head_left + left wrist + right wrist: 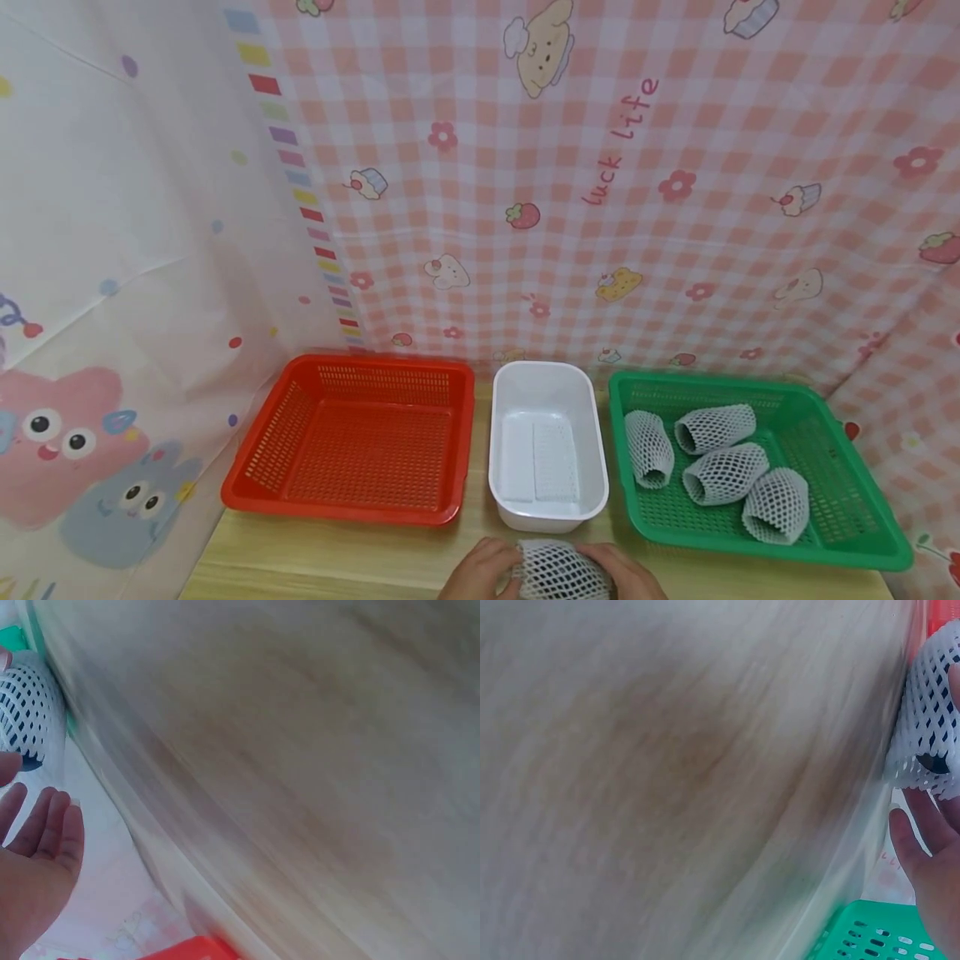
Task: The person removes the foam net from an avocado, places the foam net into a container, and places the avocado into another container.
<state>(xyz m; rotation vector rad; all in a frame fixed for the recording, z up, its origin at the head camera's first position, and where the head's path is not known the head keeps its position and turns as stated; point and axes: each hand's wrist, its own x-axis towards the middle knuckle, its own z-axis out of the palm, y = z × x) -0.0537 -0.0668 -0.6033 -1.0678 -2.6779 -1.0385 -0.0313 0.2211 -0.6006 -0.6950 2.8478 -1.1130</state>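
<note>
White foam mesh shows low in the head view: a net [562,571] sits between the person's two hands at the near side of the desk [337,558], its lower part cut off by the frame. The left hand [480,573] grips one end and the right hand [626,575] the other, both cropped at the wrists. Whether the net rests on the desk or is held above it cannot be told. In the wrist views something dark [31,761] shows at the net's mouth and through its holes; what it is cannot be made out. Both wrist pictures cut the net off at the side, and blurred wood fills most of each.

Just beyond the hands, toward the far edge of the desk, stands a white tub [517,458], directly between the net and the pink check cloth [450,208] hanging behind. A red basket [345,508] lies to its left, near the desk's left edge, and a green basket [750,554] to its right, reaching toward the right edge. Four more nets [724,475] lie in the green basket, three grouped close and one by the left wall; their insides are too dark to read. A pale printed cloth [112,208] hangs along the left side, its folds meeting the check cloth behind the red basket.
</note>
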